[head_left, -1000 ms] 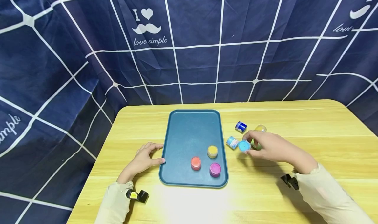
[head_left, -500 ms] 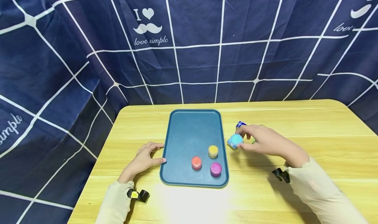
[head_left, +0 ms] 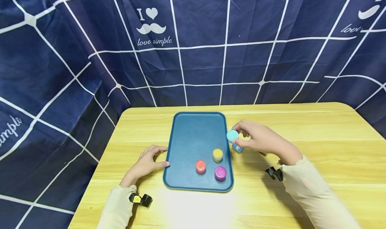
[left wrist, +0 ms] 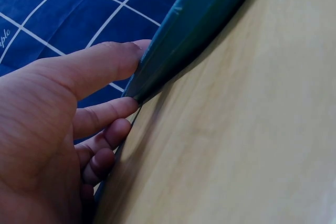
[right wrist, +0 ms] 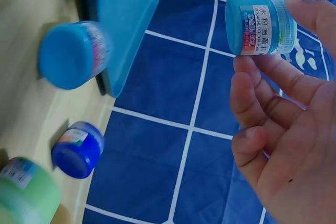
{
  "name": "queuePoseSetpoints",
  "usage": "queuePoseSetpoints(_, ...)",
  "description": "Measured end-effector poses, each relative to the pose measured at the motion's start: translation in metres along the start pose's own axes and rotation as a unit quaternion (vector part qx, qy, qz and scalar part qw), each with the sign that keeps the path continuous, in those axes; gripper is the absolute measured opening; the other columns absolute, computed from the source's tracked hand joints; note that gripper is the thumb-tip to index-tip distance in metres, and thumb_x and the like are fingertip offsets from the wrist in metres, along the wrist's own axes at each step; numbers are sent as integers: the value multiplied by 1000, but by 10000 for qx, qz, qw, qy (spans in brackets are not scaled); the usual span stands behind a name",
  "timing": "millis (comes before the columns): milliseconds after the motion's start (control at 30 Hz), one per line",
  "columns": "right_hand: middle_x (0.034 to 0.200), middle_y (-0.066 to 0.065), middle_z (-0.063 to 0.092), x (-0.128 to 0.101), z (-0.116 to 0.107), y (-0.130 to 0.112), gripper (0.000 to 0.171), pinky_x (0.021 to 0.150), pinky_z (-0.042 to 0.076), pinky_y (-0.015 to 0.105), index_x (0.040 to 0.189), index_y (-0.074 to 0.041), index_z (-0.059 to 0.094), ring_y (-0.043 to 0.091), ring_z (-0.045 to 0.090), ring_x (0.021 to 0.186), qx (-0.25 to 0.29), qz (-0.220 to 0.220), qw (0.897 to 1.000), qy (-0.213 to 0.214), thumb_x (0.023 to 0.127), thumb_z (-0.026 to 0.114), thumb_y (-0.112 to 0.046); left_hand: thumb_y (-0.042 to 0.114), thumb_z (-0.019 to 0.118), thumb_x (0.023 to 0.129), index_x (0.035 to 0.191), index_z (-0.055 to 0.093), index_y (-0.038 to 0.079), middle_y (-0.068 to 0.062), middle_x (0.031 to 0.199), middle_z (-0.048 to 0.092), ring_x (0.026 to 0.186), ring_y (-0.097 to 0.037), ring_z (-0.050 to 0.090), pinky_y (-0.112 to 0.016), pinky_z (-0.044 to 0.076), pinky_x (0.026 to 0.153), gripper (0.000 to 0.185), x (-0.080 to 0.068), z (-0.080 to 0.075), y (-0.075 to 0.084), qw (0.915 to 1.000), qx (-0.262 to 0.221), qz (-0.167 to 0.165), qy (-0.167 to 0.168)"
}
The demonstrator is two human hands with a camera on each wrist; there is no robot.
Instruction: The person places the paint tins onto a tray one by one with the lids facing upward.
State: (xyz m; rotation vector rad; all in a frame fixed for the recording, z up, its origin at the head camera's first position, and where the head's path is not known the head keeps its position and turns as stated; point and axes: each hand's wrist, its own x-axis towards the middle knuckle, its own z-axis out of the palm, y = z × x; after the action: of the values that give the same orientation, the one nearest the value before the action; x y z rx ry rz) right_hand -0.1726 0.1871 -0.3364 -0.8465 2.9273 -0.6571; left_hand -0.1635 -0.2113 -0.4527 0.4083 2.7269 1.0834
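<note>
At the right rim of the tray (head_left: pixel 184 175), the right hand (head_left: pixel 259 140) pinches a light blue jar (head_left: pixel 232 135) between fingertips and thumb, lifted clear of the table (head_left: pixel 316 148). The jar is tipped, its lid facing the tray and its axis lying roughly level. Just below it another blue jar (head_left: pixel 238 148) rests on the table beside the rim; the right wrist view also shows a dark blue jar (right wrist: pixel 77 149) and a green jar (right wrist: pixel 26 195) nearby. Inside the tray stand a yellow jar (head_left: pixel 217 154), a red jar (head_left: pixel 200 166) and a purple jar (head_left: pixel 220 173), grouped near its front right corner, with bare floor behind them. The left hand (head_left: pixel 147 162) rests against the left rim, thumb pressed on the edge, fingers loosely bent.
</note>
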Motion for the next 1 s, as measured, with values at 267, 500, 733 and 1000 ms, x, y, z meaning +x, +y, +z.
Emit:
queuePoseSetpoints(267, 93, -1, 60, 16, 0, -2, 26, 65, 43, 27, 105, -13, 64, 15, 53, 81, 105, 82, 9999, 78, 85, 71, -28, 38, 78, 79, 129, 60, 14, -1, 106, 55, 91, -20, 39, -37, 27, 83, 59, 0, -1, -1, 10000, 55, 46, 9)
queuePoseSetpoints(500, 94, 3, 65, 29, 5, 0, 31, 66, 44, 29, 107, -8, 65, 15, 56, 81, 179, 116, 9998, -25, 85, 71, -28, 38, 78, 78, 130, 60, 15, -2, 108, 56, 93, -20, 40, -37, 28, 85, 59, 1, 0, -1, 10000, 55, 39, 3)
queuePoseSetpoints(733, 91, 5, 67, 43, 17, 5, 31, 67, 46, 29, 106, -8, 65, 17, 59, 80, 335, 121, 9993, -151, 84, 71, -29, 38, 78, 79, 130, 60, 14, -1, 104, 55, 90, -19, 38, -37, 26, 83, 59, 0, 1, -1, 10000, 27, 40, 4)
queuePoseSetpoints(1000, 97, 5, 69, 55, 29, 8, 34, 75, 49, 33, 109, -8, 65, 15, 60, 82, 472, 299, 9974, -459, 84, 69, -31, 39, 78, 79, 131, 59, 14, -3, 110, 56, 93, -20, 40, -38, 27, 85, 60, 1, 0, 1, 10000, 61, 5, -7)
